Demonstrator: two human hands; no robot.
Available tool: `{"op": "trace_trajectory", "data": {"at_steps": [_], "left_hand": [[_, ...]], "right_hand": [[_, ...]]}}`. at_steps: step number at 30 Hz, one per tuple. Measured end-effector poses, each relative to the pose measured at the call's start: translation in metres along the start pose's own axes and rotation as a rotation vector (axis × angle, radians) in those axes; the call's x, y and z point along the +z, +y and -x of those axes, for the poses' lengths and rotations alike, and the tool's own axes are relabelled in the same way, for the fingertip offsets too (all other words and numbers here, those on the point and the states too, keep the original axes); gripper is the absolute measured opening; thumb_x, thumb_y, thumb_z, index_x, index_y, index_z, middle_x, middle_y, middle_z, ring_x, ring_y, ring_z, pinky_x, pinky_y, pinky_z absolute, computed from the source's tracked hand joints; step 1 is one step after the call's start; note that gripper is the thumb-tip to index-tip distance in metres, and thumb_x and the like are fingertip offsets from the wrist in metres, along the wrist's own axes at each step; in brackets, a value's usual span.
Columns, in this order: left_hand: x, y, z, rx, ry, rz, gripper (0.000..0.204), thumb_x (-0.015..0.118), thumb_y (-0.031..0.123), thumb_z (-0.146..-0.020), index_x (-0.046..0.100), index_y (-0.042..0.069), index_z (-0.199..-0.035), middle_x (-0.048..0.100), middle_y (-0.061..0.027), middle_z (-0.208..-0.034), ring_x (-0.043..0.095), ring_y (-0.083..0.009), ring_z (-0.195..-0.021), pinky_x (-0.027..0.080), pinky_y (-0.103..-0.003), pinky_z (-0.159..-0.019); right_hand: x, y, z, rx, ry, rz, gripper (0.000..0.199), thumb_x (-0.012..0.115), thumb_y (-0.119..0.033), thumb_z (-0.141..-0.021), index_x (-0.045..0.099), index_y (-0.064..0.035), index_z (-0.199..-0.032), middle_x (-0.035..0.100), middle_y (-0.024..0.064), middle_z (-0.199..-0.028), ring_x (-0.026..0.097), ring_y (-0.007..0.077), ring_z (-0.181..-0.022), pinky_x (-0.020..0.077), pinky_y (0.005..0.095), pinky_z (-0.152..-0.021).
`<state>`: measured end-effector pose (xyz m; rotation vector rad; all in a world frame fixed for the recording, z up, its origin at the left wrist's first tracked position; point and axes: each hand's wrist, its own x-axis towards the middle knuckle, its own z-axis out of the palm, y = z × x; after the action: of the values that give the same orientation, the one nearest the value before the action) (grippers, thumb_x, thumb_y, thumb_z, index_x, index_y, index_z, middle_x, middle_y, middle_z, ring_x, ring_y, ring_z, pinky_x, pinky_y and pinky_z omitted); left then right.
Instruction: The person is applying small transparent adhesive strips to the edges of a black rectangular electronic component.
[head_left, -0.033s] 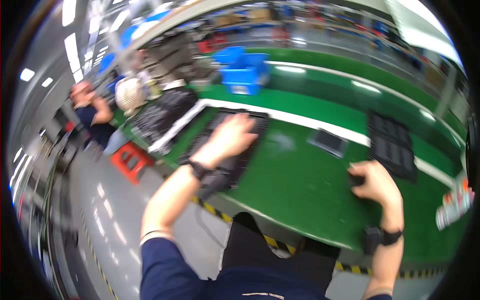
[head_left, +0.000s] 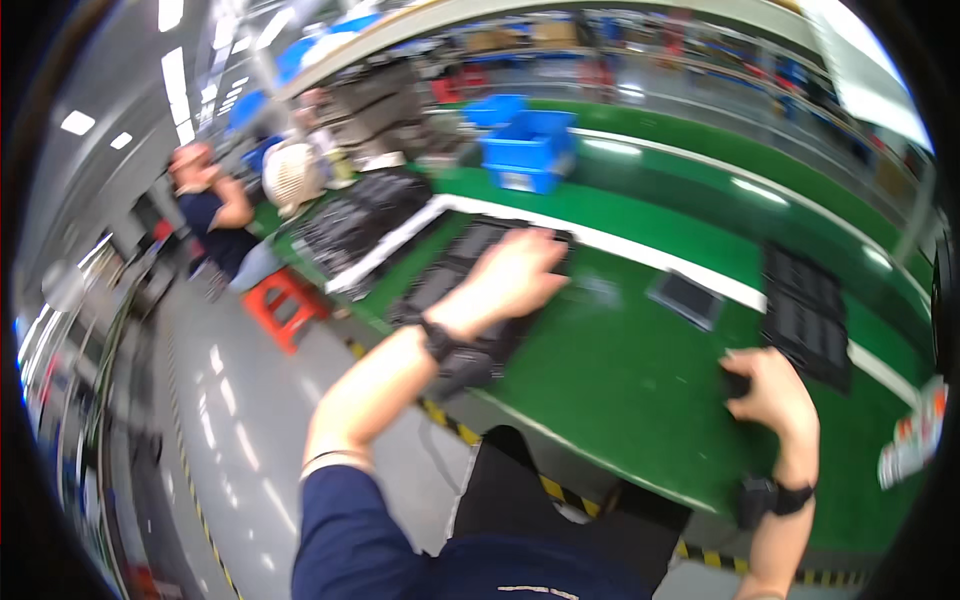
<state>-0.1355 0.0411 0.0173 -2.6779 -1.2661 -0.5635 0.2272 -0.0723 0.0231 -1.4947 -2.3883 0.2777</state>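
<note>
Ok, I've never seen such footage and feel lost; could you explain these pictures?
No machine here: these are a person's bare left hand and right hand, filmed by a wide fisheye camera on the head, which bends straight edges. On the green table, a black panel lies below the left hand, another black panel at the right, and a flat dark rectangle between them. A blue bin stands beyond. The right hand grips a small dark object, partly hidden. The left hand holds nothing visible; whether it touches the panel is unclear.
</note>
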Motion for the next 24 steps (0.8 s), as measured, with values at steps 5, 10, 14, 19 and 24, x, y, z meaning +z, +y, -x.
{"op": "trace_trajectory", "data": {"at_steps": [5,10,14,19,24], "left_hand": [[0.004,0.111,-0.025,0.242,-0.067,0.36,0.047,0.065,0.024,-0.077,0.054,-0.002,-0.114,0.049,-0.0214,-0.122,0.048,-0.0345,-0.114,0.042,-0.039,-0.094],[0.028,0.149,-0.045,0.212,-0.201,0.698,0.057,0.067,0.023,-0.077,0.047,-0.002,-0.124,0.042,-0.0256,-0.13,0.042,-0.0366,-0.12,0.037,-0.04,-0.1],[0.056,0.149,-0.052,0.259,0.072,0.902,0.042,0.068,0.01,-0.074,0.056,-0.004,-0.112,0.062,-0.0151,-0.094,0.061,-0.0286,-0.09,0.049,-0.037,-0.079],[0.052,0.144,-0.051,0.142,0.127,1.147,0.028,0.066,0.004,-0.075,0.06,-0.001,-0.103,0.061,-0.0103,-0.074,0.061,-0.0164,-0.067,0.049,-0.028,-0.06],[0.04,0.147,-0.051,0.076,0.326,1.164,0.02,0.068,0.005,-0.073,0.059,0.0,-0.09,0.057,-0.0079,-0.075,0.057,-0.02,-0.071,0.047,-0.031,-0.06]], "right_hand": [[0.019,-0.032,-0.003,0.017,0.142,0.219,0.036,0.06,0.006,-0.055,0.066,0.0028,-0.091,0.062,0.0218,-0.095,0.061,0.0352,-0.082,0.0499,0.0394,-0.075],[0.023,-0.02,-0.02,0.068,0.255,0.155,0.021,0.054,0.011,-0.063,0.066,0.0051,-0.08,0.062,0.0222,-0.077,0.061,0.0358,-0.069,0.0494,0.0398,-0.066],[0.007,-0.028,-0.02,0.059,0.334,-0.263,0.015,0.062,0.006,-0.068,0.064,0.0072,-0.083,0.064,0.02,-0.077,0.064,0.0286,-0.068,0.0495,0.0308,-0.064],[0.008,-0.025,-0.024,0.206,0.324,-0.712,0.01,0.064,0.007,-0.073,0.062,0.0045,-0.082,0.062,0.005,-0.072,0.06,0.0089,-0.067,0.0462,0.0199,-0.062],[0.016,-0.005,-0.023,0.198,0.331,-0.865,0.01,0.067,0.004,-0.072,0.06,-0.0004,-0.077,0.056,-0.0027,-0.069,0.049,0.0026,-0.061,0.0398,0.0172,-0.056]]}}
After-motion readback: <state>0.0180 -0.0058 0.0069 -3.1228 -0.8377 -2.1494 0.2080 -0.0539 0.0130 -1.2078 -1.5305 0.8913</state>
